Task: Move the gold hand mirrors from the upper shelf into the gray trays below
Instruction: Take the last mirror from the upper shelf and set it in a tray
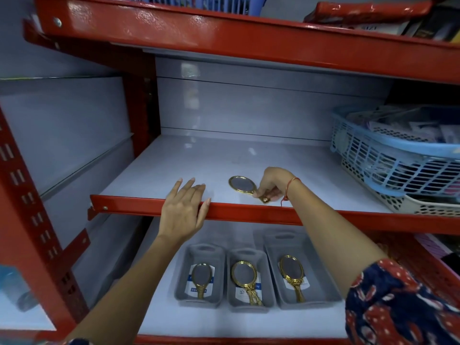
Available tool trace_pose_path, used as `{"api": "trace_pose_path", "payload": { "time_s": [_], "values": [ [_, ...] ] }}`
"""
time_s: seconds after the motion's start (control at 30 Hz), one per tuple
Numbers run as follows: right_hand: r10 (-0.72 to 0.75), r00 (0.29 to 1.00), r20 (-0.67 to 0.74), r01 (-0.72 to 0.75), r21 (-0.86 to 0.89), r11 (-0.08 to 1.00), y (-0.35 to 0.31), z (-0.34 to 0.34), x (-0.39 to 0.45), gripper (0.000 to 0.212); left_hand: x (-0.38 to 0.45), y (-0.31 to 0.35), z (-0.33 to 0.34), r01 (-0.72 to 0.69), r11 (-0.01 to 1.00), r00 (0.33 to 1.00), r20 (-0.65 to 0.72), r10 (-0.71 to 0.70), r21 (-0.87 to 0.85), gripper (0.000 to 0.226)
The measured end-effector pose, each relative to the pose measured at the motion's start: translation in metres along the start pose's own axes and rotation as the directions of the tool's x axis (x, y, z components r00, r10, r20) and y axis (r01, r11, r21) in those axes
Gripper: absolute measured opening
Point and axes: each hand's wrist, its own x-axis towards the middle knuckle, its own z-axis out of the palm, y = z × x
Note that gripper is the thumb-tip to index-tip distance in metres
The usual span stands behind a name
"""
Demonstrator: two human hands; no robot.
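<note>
- Right hand (272, 181) pinches the handle of a gold hand mirror (242, 185) that lies flat on the upper shelf (273, 158), near its front edge; fingers curl shut around the handle, hiding most of it.
- Left hand (183, 210) rests open, fingers spread, over the shelf's red front rail (249, 211), holding nothing.
- Down below, three gray trays (270, 260) sit side by side on the lower shelf, one gold mirror lying in each, handles toward the camera.
- Labels under those mirrors are too blurred to read.
- Right side: a blue basket (395, 160) stacked on a white one, cut off by the frame, contents hard to make out.
- Red metal shelving, pale boards behind.
</note>
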Motion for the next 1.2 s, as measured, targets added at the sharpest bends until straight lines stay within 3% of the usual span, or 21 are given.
{"api": "trace_pose_path", "payload": {
  "time_s": [0.2, 0.4, 0.47, 0.63, 0.7, 0.97, 1.07, 1.2],
  "values": [
    [0.018, 0.996, 0.088, -0.033, 0.168, 0.985, 0.009, -0.005, 0.0, 0.022, -0.001, -0.001, 0.001, -0.006, 1.0, 1.0, -0.011, 0.007, 0.01, 0.062],
    [-0.097, 0.989, 0.113, 0.038, 0.439, 0.898, 0.028, -0.007, -0.007, 0.01, -0.002, 0.0, 0.0, -0.007, 1.0, 0.999, -0.036, 0.008, 0.016, 0.064],
    [-0.173, 0.98, 0.098, 0.092, 0.546, 0.833, 0.034, -0.006, -0.015, 0.01, -0.002, 0.0, 0.002, -0.008, 1.0, 0.999, -0.048, 0.009, 0.018, 0.063],
    [-0.441, 0.894, 0.082, 0.198, 0.811, 0.551, 0.046, -0.001, -0.049, 0.013, -0.001, 0.0, 0.002, -0.008, 1.0, 0.998, -0.061, 0.01, 0.024, 0.063],
    [-0.489, 0.868, 0.089, 0.2, 0.837, 0.509, 0.051, 0.009, -0.065, 0.013, -0.003, 0.0, 0.003, -0.009, 1.0, 0.998, -0.065, 0.01, 0.025, 0.062],
    [-0.555, 0.767, 0.322, 0.13, 0.769, 0.626, 0.082, 0.078, -0.086, 0.029, -0.003, 0.002, 0.004, -0.012, 1.0, 0.996, -0.085, 0.014, 0.028, 0.055],
    [-0.484, 0.752, 0.448, 0.076, 0.671, 0.738, 0.099, 0.106, -0.066, 0.032, -0.003, 0.002, 0.004, -0.005, 1.0, 0.996, -0.086, 0.006, 0.019, 0.06],
    [-0.34, 0.792, 0.506, -0.032, 0.592, 0.806, 0.111, 0.134, -0.035, 0.015, -0.003, 0.005, 0.006, 0.039, 0.999, 0.991, -0.126, -0.037, 0.008, 0.058]
  ]
}}
